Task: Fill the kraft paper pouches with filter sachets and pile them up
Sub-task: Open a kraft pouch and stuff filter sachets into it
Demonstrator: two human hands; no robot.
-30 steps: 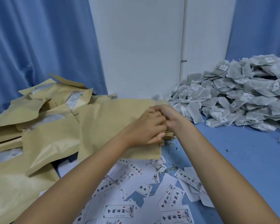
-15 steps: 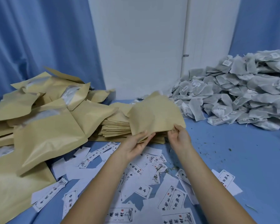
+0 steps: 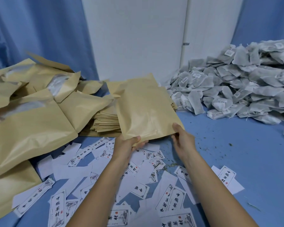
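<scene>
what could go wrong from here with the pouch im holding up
1. The kraft pouch is held only by its near edge, between the left hand and right hand, so it may flop or slip while being opened.
2. The sachet pile lies off to the right, and reaching it would probably leave a one-handed grip.
3. Loose crumbs and labels on the table below could get swept in.
</scene>
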